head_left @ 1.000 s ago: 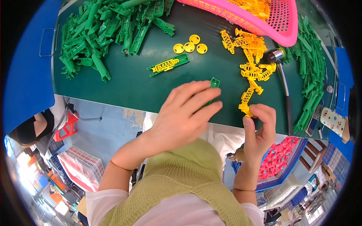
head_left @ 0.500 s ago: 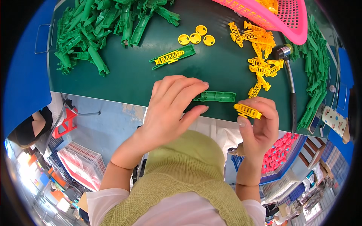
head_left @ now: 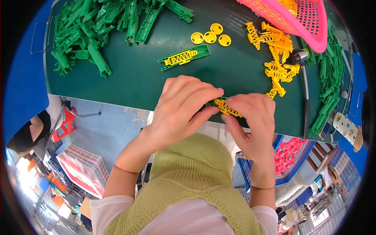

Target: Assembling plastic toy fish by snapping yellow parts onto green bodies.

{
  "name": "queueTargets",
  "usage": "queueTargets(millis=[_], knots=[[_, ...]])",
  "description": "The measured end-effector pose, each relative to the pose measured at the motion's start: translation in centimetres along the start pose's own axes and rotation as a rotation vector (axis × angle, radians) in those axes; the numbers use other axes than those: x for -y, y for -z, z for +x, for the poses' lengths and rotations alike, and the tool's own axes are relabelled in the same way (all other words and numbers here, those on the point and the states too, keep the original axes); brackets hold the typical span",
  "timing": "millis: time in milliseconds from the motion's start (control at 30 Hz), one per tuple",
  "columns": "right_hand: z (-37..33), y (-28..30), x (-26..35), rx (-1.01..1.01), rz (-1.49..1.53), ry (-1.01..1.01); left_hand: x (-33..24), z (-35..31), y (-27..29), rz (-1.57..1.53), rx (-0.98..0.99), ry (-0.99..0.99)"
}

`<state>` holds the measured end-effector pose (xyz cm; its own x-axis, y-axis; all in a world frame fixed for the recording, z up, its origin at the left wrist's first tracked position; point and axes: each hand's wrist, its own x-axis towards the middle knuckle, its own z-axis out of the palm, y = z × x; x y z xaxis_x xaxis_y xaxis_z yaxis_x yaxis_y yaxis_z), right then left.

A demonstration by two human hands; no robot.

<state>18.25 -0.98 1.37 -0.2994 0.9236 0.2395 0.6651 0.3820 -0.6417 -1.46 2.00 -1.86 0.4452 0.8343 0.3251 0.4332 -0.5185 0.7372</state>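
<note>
Pinching with the left hand (head_left: 182, 102), thumb below and fingers above, the left end of a green trough-shaped shell (head_left: 210, 103), largely covered by the fingers. Grasping with the right hand (head_left: 254, 119), between thumb and fingertips, a yellow slatted insert (head_left: 228, 108), tilted down toward the right. Holding shell and insert together in the narrow gap between both hands, over the near edge of the green tabletop (head_left: 129, 86). Cannot tell the depth of the insert in the shell.

Noting beyond the left hand a second green shell (head_left: 203, 51), with a second yellow insert (head_left: 181, 57) lying along it. Counting four yellow discs (head_left: 210, 37) farther beyond the same hand, clustered close. Spotting well out to the left of it a large heap of green shells (head_left: 90, 35).

Finding a loose pile of yellow inserts (head_left: 279, 43) beyond the right hand, strung out almost to the knuckles; past that, a pink perforated basket (head_left: 321, 43) with more yellow pieces inside. Recording to the right of the right hand a hammer (head_left: 306, 86), dark grip toward the near table edge, and farther right a long bank of green shells (head_left: 328, 78). Seeing below the right hand, under table height, pink pieces (head_left: 288, 158) in a blue crate.
</note>
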Motion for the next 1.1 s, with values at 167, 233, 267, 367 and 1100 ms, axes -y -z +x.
queueTargets(millis=[167,233,267,367,1100], knots=[[-0.1,0.1,-0.3,-0.007,-0.038,-0.036,0.1,0.1,-0.1,-0.019,0.005,0.003],[0.0,-0.2,-0.4,-0.029,0.01,-0.046,0.2,0.1,-0.2,-0.024,-0.003,-0.004],[0.1,-0.4,-0.4,-0.025,0.047,-0.041,0.2,0.1,-0.3,-0.027,-0.013,-0.012],[-0.2,-0.9,-0.9,-0.025,0.07,-0.05,0.2,0.3,0.0,-0.015,-0.011,-0.016],[-0.6,-0.7,0.9,-0.26,0.846,-0.372,0.0,0.4,-0.1,-0.002,0.0,-0.006]])
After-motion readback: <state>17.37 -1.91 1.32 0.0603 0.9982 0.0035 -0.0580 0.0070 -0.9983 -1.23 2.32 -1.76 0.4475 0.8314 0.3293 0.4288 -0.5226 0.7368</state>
